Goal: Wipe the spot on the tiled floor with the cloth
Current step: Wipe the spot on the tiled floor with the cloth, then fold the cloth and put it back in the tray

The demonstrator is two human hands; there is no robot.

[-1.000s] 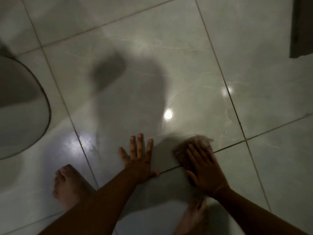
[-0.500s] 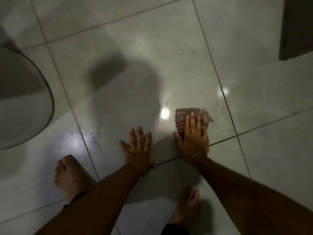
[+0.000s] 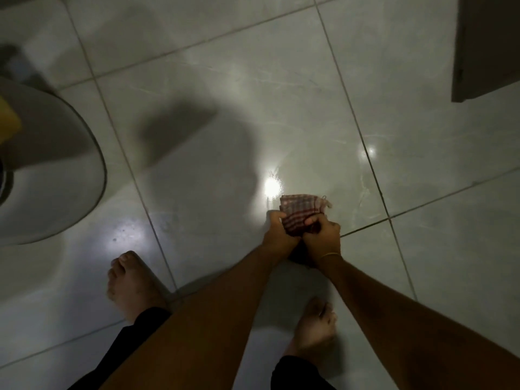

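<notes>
A red-and-white checked cloth [image 3: 302,209] is bunched between both hands just above the glossy grey tiled floor [image 3: 281,108]. My left hand [image 3: 277,233] grips its left edge and my right hand [image 3: 323,233] grips its lower right part, the two fists touching. The cloth's top edge sticks out beyond the fingers. A bright light reflection lies on the tile just left of the cloth. No distinct spot is visible in the dim light.
A round grey base [image 3: 50,175] of some object fills the left edge. A dark cabinet or door corner [image 3: 486,46] stands at the top right. My two bare feet [image 3: 132,282] [image 3: 316,325] rest on the tiles below the hands.
My left hand lifted off the floor and came over to the cloth. My right hand stopped pressing flat and both now clutch the gathered cloth.
</notes>
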